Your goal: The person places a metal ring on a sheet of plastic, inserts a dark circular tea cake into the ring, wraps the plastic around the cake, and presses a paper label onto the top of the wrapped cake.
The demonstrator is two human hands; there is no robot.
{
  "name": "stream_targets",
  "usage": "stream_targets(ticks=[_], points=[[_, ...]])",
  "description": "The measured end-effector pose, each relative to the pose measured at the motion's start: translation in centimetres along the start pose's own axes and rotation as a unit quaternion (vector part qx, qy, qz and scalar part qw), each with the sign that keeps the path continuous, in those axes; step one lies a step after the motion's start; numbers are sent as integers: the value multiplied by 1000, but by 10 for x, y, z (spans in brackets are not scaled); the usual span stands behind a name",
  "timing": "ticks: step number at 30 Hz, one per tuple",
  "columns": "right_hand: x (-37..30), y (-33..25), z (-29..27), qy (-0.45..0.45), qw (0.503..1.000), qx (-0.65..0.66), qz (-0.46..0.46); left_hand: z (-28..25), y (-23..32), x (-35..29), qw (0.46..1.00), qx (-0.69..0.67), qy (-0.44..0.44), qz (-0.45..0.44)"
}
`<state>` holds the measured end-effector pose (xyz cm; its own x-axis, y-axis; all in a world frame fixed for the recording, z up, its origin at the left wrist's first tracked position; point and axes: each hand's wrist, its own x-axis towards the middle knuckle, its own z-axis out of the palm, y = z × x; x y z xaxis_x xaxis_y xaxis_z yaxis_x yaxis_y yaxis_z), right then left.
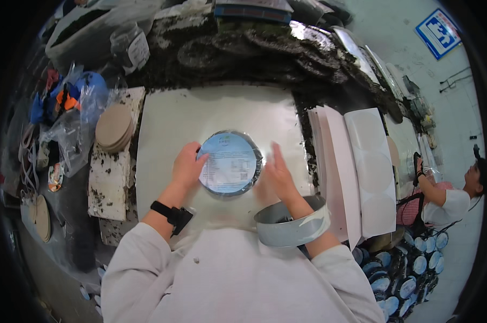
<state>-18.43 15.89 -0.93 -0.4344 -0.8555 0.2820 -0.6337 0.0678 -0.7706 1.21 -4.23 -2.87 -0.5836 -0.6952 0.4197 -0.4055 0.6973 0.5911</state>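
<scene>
A round, flat pack (228,162) lies on the pale work surface in front of me, with a blue printed label and a dark rim under clear wrap. My left hand (188,164) grips its left edge, thumb over the label. My right hand (277,171), slightly blurred, is open beside the pack's right edge, fingers stretched out and apart from it. A grey hoop (293,226) sits at my right forearm, which appears to pass through it. A black band with a device (173,215) is on my left wrist.
Dark, matted round discs (243,48) are heaped at the back. Left stands a stack of tan discs (114,128); right, sheets of round white labels (370,172). Several blue-labelled packs (407,269) are piled at lower right, near another person (442,196).
</scene>
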Motion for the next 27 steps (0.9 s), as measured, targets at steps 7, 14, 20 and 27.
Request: stream_targets(ticks=[7,14,20,27], points=[[-29,66,-32,-154,981,2,120,-81,215,43,849,-486,-194,-64],[35,-3,-68,-294,904,-310,7,-67,90,-45,913,70,-281,288],[86,-12,-57,-496,732,-464,-51,-17,22,-90,904,96,-358,214],[27,8,-73,-378,883,-226,164,-34,29,-92,944,52,-149,288]])
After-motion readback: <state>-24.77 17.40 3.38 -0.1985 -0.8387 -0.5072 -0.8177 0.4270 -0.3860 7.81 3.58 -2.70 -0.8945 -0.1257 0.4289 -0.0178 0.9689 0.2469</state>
